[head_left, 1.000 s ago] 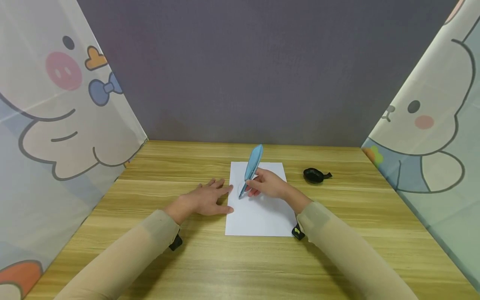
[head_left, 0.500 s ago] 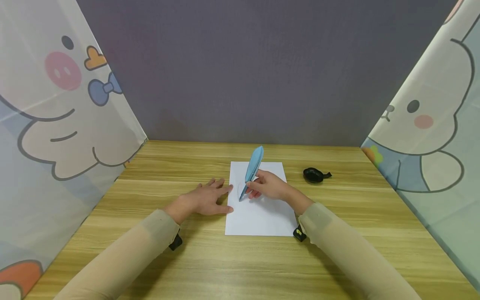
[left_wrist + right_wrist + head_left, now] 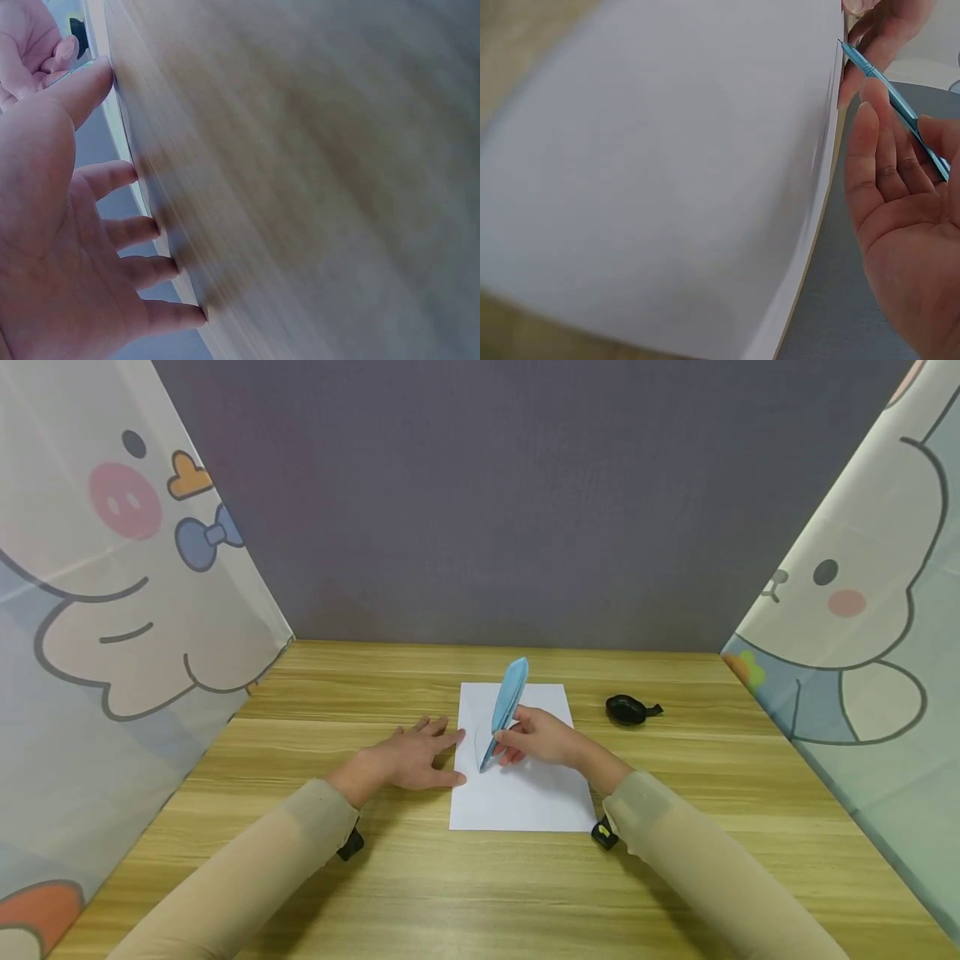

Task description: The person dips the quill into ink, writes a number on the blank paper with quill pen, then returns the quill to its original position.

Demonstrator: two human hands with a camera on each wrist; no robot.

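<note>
A blue pen with a feather-shaped top [image 3: 509, 697] is pinched between the thumb and fingers of my right hand [image 3: 542, 737]. Its tip meets a white sheet of paper [image 3: 525, 797], at the lower end of a thin curved line. In the right wrist view the shiny blue barrel of the pen [image 3: 902, 107] slants through the fingers. My left hand [image 3: 416, 758] lies spread with straight fingers, its thumb and index fingertip at the paper's left edge. The left wrist view shows that hand [image 3: 90, 225] with fingertips down on the surface.
A small black object with a short tab [image 3: 627, 710] lies right of the paper on the wooden table [image 3: 390, 893]. A grey panel [image 3: 480, 510] stands behind, with cartoon-printed sheets on the left side [image 3: 225, 635] and the right side [image 3: 892, 793].
The right hand and pen have moved down the sheet, toward me, and the curved line has grown longer. My left hand has stayed in place.
</note>
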